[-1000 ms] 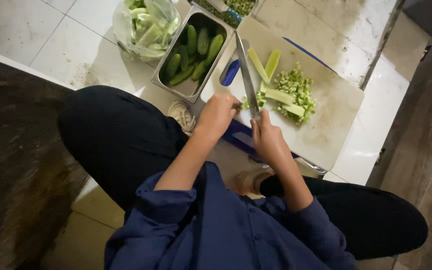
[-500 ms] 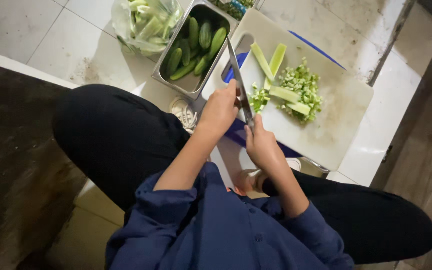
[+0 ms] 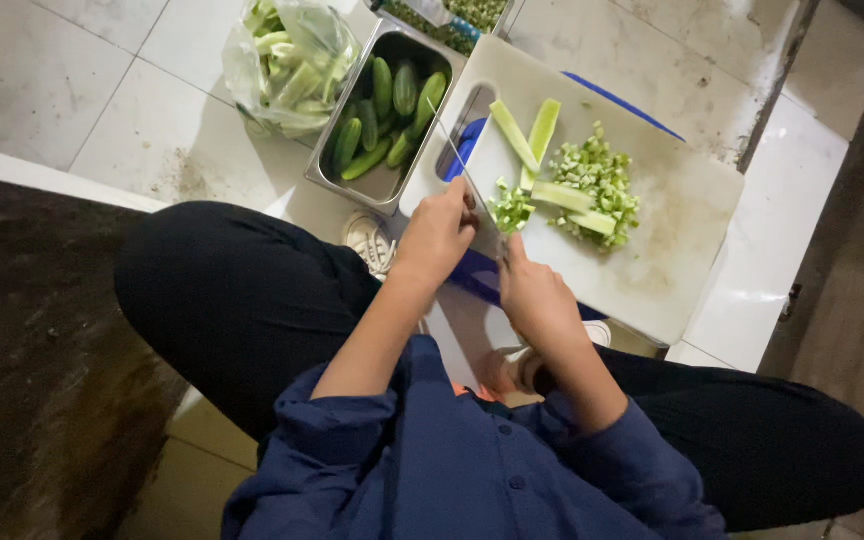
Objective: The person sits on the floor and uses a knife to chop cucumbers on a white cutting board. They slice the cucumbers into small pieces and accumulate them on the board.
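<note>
The left hand has its fingers clamped on the knife, dicing cucumber strips at the near-left edge of the white cutting board on the floor. The right hand steadies them, fingers together. The next cut seems to need the strips fed forward.

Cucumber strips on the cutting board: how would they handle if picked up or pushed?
The cucumber strips look thick and straight, so probably stiff rather than floppy. Their cut faces look wet, so likely slippery to pinch. They lie flat on the cutting board, so they should slide rather than roll, unlike the whole cucumbers in the metal tray.
</note>
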